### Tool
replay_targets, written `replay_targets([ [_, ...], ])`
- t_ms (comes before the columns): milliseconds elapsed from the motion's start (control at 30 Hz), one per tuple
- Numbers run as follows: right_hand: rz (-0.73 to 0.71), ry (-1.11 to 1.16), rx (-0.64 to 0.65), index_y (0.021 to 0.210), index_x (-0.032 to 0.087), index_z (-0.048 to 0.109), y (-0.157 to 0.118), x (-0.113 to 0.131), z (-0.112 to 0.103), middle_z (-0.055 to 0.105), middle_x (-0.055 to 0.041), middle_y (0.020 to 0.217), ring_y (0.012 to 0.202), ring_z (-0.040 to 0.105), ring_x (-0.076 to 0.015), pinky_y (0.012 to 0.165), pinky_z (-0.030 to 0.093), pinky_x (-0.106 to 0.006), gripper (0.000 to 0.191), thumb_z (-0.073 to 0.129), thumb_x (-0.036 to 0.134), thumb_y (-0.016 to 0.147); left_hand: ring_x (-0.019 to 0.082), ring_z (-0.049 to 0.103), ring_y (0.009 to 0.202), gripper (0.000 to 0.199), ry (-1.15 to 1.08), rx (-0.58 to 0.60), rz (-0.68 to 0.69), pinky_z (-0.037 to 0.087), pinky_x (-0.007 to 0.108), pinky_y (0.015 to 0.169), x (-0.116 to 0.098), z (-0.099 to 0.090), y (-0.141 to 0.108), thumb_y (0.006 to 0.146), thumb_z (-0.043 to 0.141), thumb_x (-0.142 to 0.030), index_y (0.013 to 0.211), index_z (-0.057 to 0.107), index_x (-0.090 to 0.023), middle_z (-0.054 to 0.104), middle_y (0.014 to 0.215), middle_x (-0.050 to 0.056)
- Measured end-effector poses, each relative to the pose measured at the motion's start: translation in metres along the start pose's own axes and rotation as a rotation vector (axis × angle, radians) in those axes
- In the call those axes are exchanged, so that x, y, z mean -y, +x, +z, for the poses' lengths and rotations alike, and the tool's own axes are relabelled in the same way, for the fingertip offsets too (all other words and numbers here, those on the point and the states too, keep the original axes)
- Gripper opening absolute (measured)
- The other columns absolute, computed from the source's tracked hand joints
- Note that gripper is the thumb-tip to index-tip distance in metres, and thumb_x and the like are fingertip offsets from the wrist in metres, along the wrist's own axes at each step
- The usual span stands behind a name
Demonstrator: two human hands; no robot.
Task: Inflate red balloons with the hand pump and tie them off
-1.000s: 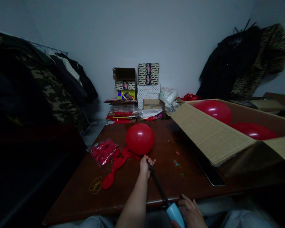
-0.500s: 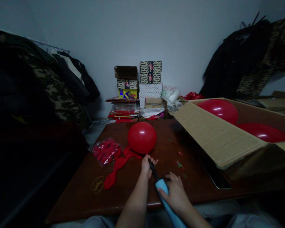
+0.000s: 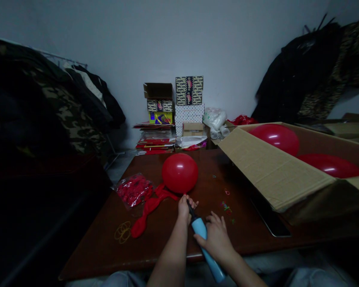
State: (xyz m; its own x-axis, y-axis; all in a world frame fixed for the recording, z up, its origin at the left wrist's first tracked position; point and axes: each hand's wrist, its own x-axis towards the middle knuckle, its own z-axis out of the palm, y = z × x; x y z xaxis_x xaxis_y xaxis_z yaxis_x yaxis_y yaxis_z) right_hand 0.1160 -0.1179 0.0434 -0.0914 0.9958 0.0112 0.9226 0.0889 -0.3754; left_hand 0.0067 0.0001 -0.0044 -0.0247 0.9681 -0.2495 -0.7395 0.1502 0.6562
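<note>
Left hand pinched balloon at twelve o'clock by neck; right hand, fingers half-spread, held pump at five o'clock.

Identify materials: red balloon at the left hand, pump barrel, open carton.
Balloon: likely latex, glossy; bright highlight on taut red skin.
Pump barrel: probably rigid plastic, smooth satin; uniform light-blue surface.
Carton: apparently cardboard, matte; brown, creased flap.
</note>
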Motion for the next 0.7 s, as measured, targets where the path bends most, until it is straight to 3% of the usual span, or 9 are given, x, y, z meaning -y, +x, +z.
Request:
replay_targets([
  [133, -0.004, 0.008, 0.03, 0.097, 0.015, 0.065, -0.026, -0.011, 0.0, 0.055, -0.0114, 0.119, 0.127, 0.028, -0.0313, 0.108, 0.004, -0.045, 0.049, 0.055, 0.053, 0.068, 0.007, 0.034, 0.033, 0.027, -0.005, -0.007, -0.004, 0.047, 0.036, 0.064, -0.001, 0.0, -0.001, 0.077, 0.052, -0.039, 0.063, 0.038, -0.02, 0.039, 0.041, -0.009],
  [367, -0.04, 0.088, 0.288, 0.106, 0.021, 0.062, -0.081, -0.058, -0.003, 0.052, -0.01, 0.125, 0.129, 0.026, -0.0351, 0.106, 0.009, -0.054, 0.054, 0.058, 0.055, 0.065, 0.007, 0.035, 0.033, 0.024, -0.015, 0.006, -0.004, 0.047, 0.036, 0.065, -0.001, 0.001, -0.001, 0.077, 0.05, -0.035, 0.063, 0.038, -0.02, 0.039, 0.041, -0.009],
  [467, -0.03, 0.077, 0.336, 0.1, 0.021, 0.065, -0.087, -0.064, -0.007, 0.051, -0.011, 0.127, 0.129, 0.025, -0.0364, 0.105, 0.01, -0.056, 0.051, 0.055, 0.058, 0.068, 0.007, 0.034, 0.033, 0.024, -0.027, 0.001, -0.016, 0.047, 0.037, 0.067, -0.002, 0.002, -0.002, 0.077, 0.05, -0.033, 0.062, 0.037, -0.02, 0.039, 0.041, -0.009],
  [700, -0.037, 0.054, 0.285, 0.089, 0.019, 0.068, -0.081, -0.049, -0.011, 0.048, -0.0113, 0.129, 0.129, 0.024, -0.0365, 0.105, 0.009, -0.055, 0.047, 0.057, 0.058, 0.065, 0.007, 0.034, 0.033, 0.024, -0.029, -0.023, -0.054, 0.047, 0.039, 0.069, -0.006, 0.004, -0.003, 0.078, 0.051, -0.034, 0.064, 0.038, -0.02, 0.038, 0.042, -0.009],
])
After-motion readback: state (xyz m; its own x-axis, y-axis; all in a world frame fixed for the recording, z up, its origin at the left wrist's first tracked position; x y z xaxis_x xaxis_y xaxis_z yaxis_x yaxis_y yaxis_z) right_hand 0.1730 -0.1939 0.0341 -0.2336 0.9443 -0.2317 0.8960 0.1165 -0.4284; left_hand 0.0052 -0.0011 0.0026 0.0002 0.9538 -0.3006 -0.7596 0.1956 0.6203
